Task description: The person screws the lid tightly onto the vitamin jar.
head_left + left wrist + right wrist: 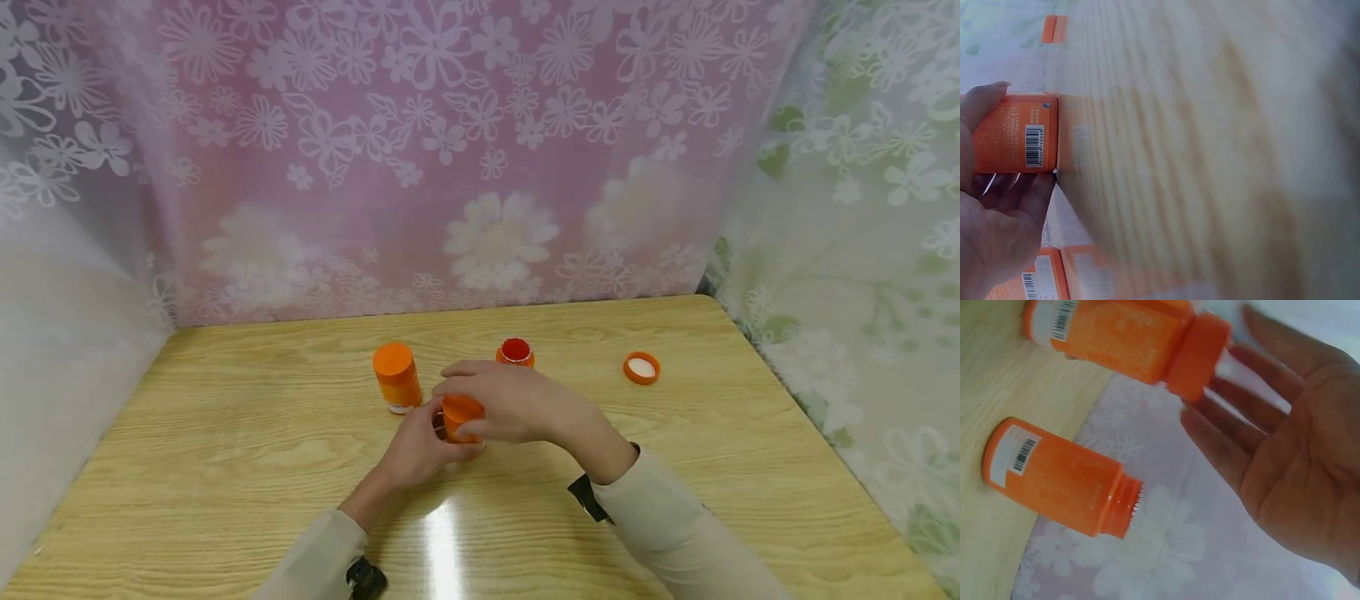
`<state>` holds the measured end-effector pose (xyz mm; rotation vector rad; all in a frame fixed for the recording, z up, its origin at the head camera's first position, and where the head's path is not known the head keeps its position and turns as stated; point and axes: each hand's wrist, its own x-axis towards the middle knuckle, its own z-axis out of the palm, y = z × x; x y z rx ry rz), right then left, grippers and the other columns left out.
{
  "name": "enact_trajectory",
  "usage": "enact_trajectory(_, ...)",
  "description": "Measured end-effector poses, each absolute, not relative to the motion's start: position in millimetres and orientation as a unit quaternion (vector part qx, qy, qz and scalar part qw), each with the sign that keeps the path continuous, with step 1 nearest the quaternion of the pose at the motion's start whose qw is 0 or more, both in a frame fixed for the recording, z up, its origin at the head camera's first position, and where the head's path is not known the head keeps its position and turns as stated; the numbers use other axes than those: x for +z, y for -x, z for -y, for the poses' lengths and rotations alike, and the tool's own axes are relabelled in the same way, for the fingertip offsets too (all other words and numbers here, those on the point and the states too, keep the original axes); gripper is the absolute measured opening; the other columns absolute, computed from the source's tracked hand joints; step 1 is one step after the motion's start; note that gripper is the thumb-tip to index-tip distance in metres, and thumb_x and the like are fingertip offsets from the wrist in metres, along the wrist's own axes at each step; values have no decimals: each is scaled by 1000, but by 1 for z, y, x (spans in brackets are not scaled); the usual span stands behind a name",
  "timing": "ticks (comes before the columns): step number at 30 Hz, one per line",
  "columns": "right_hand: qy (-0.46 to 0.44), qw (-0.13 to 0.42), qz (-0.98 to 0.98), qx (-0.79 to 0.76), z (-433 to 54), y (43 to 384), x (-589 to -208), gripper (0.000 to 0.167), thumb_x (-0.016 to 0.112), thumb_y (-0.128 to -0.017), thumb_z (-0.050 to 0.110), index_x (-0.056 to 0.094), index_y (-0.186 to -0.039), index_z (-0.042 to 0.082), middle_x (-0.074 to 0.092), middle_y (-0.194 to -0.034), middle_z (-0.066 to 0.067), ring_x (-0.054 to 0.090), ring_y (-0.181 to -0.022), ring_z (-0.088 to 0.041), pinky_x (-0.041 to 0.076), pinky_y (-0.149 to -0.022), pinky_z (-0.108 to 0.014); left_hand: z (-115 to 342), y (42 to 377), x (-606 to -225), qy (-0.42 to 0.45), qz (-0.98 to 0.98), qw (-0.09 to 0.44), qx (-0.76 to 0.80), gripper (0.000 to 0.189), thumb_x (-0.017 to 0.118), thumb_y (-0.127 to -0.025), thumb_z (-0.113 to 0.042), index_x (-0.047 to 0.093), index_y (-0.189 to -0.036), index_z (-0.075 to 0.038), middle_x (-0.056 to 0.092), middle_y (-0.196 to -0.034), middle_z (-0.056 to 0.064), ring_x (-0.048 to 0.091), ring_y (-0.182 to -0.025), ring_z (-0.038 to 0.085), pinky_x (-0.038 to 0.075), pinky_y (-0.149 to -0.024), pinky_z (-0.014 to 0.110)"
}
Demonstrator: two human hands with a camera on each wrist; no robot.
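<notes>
My left hand (423,446) grips an orange plastic bottle (1016,140) around its side, thumb and fingers on opposite sides. The bottle stands upright on the wooden table, a barcode label near its base. An orange lid (1199,356) sits on its top. Over that lid is my right hand (517,404), thumb and fingers spread around it. In the right wrist view the fingertips are right at the lid's edge, fingers fairly straight, and the thumb is blurred and apart from it.
A second orange bottle (397,379), lid on, stands just to the left. Behind my right hand is an uncapped orange bottle (515,352). Its mouth shows red inside. A loose orange lid (642,367) lies white inside up at the right. Flowered curtains (495,167) border the table (247,433).
</notes>
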<state>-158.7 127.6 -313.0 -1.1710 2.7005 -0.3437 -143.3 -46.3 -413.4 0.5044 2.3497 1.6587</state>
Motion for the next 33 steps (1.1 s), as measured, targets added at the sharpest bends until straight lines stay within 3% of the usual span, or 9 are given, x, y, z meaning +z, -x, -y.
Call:
enact_trajectory(3,425,114,-886,-145,-132,163,-309,39,71,-88,15,63,-126,18,56,-127,1,52,-116,-16,43,-97,-31,45,138,-397,-171,-803,114,559,52,79,-79,-9,55,-124,-2,62,-109,3,60,-92,17,51,-83,33)
enact_trajectory(5,422,112,-887,-151,-131,164,-310,36,73,-86,14,66,-122,17,59,-118,3,55,-109,-15,44,-94,-29,45,137,-395,-173,-803,114,558,52,79,-79,-9,56,-124,-4,62,-109,2,60,-92,16,50,-84,32)
enact_trajectory(9,388,81,-909,-128,-124,162,-313,30,74,-85,26,66,-112,13,57,-100,4,55,-87,-13,47,-77,-25,44,136,-393,-177,-805,108,556,44,79,-79,-9,58,-118,-4,63,-106,1,61,-91,15,51,-82,29)
enact_trajectory(13,341,49,-934,-93,-116,156,-316,37,72,-84,41,61,-100,9,47,-87,2,49,-68,-13,43,-60,-24,44,135,-392,-173,-809,106,551,41,79,-79,-9,59,-115,-4,64,-102,1,61,-87,15,51,-77,28)
enact_trajectory(20,299,-2,-952,-64,-111,149,-323,51,68,-83,54,58,-98,5,45,-83,-1,47,-58,-12,42,-50,-22,45,139,-402,-181,-810,101,548,43,79,-78,-9,59,-116,-5,63,-102,0,57,-81,17,50,-71,28)
enact_trajectory(24,294,-3,-954,-64,-114,150,-328,54,62,-85,58,58,-105,8,47,-89,-1,47,-66,-13,43,-55,-23,46,146,-422,-179,-811,98,548,47,81,-77,-14,58,-118,-7,64,-104,-1,57,-82,16,50,-72,28)
enact_trajectory(28,308,16,-947,-87,-119,153,-329,58,56,-88,61,58,-120,12,53,-113,-1,53,-95,-20,49,-76,-31,48,151,-434,-178,-813,96,545,51,83,-76,-22,58,-119,-11,65,-104,-3,58,-84,14,50,-75,29)
enact_trajectory(31,347,56,-928,-121,-125,155,-326,54,59,-91,51,55,-133,17,46,-138,-2,45,-123,-23,45,-94,-38,49,151,-435,-180,-812,97,546,52,82,-77,-25,58,-120,-11,64,-104,-2,60,-88,14,51,-78,30)
enact_trajectory(33,383,82,-910,-137,-128,157,-323,47,62,-93,38,54,-134,17,45,-141,-2,41,-129,-22,40,-101,-39,49,151,-435,-180,-814,99,543,52,82,-77,-27,57,-121,-11,64,-105,-2,60,-90,14,51,-79,30)
